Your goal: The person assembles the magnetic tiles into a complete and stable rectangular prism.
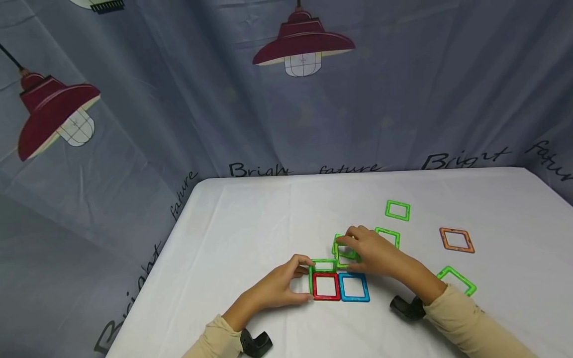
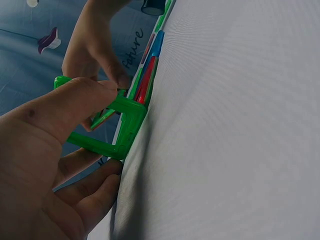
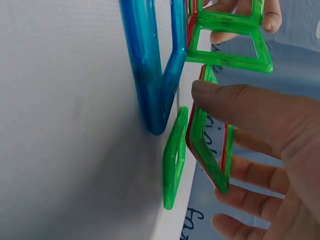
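A red square frame tile (image 1: 327, 298) lies flat beside a blue square frame tile (image 1: 355, 299). Along the red tile's left side stands a green frame tile (image 1: 311, 282), gripped by my left hand (image 1: 278, 286) with the thumb at its near end and fingers at the far end. Another green tile (image 1: 324, 260) stands upright behind the red one. My right hand (image 1: 376, 251) pinches a green square frame tile with a reddish edge (image 3: 206, 150) between thumb and fingers, tilted just behind the blue tile. Close by it, a green tile (image 3: 172, 165) lies on the table.
Loose green frames lie further back (image 1: 397, 218), behind the right hand (image 1: 388, 230), and beside the right forearm (image 1: 461, 276). An orange frame tile (image 1: 456, 231) is at the right. A white cloth (image 1: 241, 214) covers the table; a grey printed curtain (image 1: 380, 114) hangs behind it.
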The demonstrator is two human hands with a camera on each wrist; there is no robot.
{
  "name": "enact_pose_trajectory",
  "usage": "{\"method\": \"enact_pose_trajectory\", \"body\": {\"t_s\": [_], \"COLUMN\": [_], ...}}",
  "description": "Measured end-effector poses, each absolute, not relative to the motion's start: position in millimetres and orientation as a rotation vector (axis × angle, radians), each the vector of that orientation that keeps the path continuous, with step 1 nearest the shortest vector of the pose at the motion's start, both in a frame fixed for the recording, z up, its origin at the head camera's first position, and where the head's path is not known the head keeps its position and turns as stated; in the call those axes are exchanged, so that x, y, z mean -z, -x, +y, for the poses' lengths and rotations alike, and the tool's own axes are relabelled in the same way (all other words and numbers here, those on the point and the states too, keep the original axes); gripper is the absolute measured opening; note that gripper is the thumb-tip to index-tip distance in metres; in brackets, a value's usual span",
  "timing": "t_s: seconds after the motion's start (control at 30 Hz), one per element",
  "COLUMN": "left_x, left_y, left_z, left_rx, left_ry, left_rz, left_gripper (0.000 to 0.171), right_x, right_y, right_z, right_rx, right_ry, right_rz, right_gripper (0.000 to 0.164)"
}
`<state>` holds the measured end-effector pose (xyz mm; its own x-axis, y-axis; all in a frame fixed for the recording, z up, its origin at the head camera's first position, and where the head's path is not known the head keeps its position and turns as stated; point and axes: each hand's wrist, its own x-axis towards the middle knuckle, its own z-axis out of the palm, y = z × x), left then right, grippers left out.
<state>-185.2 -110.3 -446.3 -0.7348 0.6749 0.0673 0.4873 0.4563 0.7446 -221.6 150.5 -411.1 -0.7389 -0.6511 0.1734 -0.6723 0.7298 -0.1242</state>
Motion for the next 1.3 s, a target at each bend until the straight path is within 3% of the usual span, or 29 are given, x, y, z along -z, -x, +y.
{"method": "enact_pose_trajectory", "body": {"t_s": [1.3], "left_x": [451], "left_y": [184], "left_z": [-111], "left_rx": [-1.178], "left_ry": [-1.076], "left_rz": [2.474], "left_gripper": [0.058], "right_x": [418], "right_y": [208], "right_z": [145], "right_rx": [-0.226], "right_ry": [-0.999], "right_rz": [-2.745], "right_gripper": [0.054]}}
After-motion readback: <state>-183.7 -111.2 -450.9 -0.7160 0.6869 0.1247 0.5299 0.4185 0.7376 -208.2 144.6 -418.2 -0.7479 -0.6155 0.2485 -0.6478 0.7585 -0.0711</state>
